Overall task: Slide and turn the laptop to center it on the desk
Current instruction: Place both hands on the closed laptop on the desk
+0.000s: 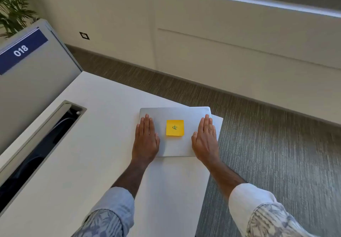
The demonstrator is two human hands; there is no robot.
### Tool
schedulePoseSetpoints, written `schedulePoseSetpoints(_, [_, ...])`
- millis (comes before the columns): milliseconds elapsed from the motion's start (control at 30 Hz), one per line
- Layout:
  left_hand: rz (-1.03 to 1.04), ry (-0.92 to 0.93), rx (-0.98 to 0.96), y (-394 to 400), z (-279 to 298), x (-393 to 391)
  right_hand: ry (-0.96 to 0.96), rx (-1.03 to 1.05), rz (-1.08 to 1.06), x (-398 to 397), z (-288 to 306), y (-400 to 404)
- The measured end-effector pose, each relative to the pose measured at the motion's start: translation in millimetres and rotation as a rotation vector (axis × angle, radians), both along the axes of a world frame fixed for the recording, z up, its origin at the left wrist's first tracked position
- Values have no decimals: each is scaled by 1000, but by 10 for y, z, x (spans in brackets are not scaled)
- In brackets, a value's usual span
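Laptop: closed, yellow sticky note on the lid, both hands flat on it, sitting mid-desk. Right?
Not mid-desk. The head view shows the laptop at the desk's far right corner, its corner overhanging the edge. The rest holds: closed, sticky note on the lid, left hand and right hand flat.

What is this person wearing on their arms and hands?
Both hands are bare of gloves. The right hand has a ring on one finger; the left hand shows none. Both sleeves are pale blue-grey fabric with a leafy print, rolled back to plain lighter cuffs below the elbows.

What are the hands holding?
Nothing is gripped. The left hand and right hand lie flat on the closed laptop, pressing its lid near each side.
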State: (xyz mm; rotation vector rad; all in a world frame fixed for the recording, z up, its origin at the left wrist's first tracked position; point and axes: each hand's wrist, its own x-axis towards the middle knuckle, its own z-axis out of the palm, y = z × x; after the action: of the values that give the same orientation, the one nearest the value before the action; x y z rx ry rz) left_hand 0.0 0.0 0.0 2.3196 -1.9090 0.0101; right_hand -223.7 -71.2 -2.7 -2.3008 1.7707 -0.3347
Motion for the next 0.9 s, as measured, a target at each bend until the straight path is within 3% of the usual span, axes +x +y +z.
schedulePoseSetpoints(233, [55, 50, 55, -81, -46, 87, 44, 75, -81, -57, 13, -110])
schedulePoseSetpoints(500, [134, 60, 140, -140, -43, 128, 182, 22, -107, -104, 15, -227])
schedulePoseSetpoints(900, [160, -1, 160, -169, -99, 158, 207, 84, -141, -74, 24, -345])
